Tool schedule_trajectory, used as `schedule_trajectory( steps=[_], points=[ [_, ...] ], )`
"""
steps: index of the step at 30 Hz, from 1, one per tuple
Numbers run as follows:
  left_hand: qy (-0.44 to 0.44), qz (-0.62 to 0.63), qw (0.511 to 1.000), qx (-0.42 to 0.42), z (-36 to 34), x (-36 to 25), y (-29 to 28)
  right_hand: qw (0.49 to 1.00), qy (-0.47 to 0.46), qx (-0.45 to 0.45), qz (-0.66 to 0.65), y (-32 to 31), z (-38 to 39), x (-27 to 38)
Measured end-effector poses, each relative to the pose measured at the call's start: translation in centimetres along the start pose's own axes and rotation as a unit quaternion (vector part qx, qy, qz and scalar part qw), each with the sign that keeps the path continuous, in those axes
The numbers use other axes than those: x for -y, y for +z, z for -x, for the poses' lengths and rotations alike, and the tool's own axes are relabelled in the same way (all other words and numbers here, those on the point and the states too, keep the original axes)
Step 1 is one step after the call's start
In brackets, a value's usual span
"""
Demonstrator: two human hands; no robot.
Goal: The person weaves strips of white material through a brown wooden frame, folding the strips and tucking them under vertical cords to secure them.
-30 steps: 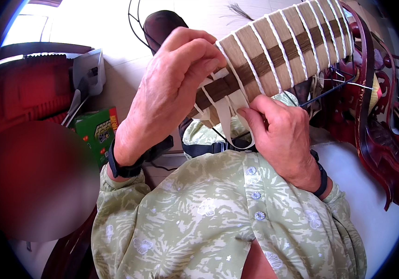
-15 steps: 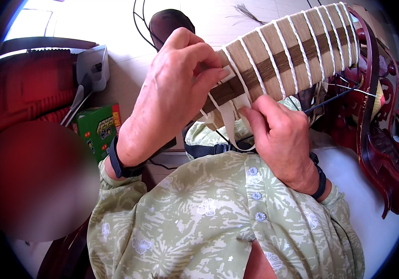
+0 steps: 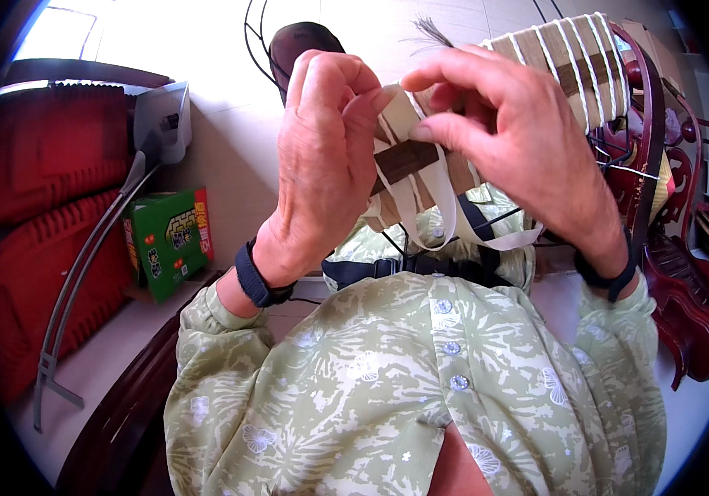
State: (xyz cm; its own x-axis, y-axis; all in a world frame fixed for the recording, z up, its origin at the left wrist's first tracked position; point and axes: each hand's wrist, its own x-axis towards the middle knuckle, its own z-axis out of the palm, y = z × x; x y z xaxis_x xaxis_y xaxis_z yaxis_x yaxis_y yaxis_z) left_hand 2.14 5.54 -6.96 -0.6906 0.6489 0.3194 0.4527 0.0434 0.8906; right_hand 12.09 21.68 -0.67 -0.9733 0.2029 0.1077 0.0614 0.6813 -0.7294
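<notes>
A long beige panel (image 3: 549, 51), with a dark brown stripe and white twisted cord wound across it, slants up to the right in front of me. My left hand (image 3: 313, 165) is closed in a pinch at its near left end, on a flat cream strip (image 3: 402, 112). From the panel the strip hangs in a loose loop over my lap. My right hand (image 3: 528, 128) reaches over the panel with thumb and forefinger apart, the thumb tip close to the strip. Its other fingers are partly hidden, and the hand covers the panel's middle.
Dark red carved wooden furniture (image 3: 645, 149) stands at the right. On the left are red ribbed plastic pieces (image 3: 57, 273), a grey bin (image 3: 174, 124), a grey metal frame (image 3: 82, 273) and a green box (image 3: 166, 256). A dark rounded object (image 3: 301, 45) stands beyond my left hand.
My right hand has moved up from below the panel to over its top, letting go of the hanging strip. Its fingers have spread. The strip's loop hangs wider, while my left hand stays nearly in place.
</notes>
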Motion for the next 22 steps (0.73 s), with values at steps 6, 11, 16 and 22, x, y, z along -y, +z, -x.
schedule_trajectory(
  steps=[6, 11, 16, 22],
  points=[
    [-0.045, 0.096, 0.994, -0.038, 0.1, 0.0, 0.1, 0.984, 0.099, 0.124, -0.080, -0.8, -2.7, -0.5],
    [0.037, 0.021, 0.999, -0.022, -0.3, 0.6, -0.3, 0.990, 0.067, 0.019, -0.120, -1.5, -3.8, 1.9],
    [-0.043, 0.063, 0.997, 0.011, -0.2, 0.6, 0.3, 0.967, 0.080, 0.006, -0.241, -2.5, -5.3, 1.9],
    [-0.045, 0.018, 0.999, -0.001, -0.7, 0.2, 0.8, 0.968, 0.064, -0.020, -0.240, -2.4, -5.9, 1.6]
  ],
)
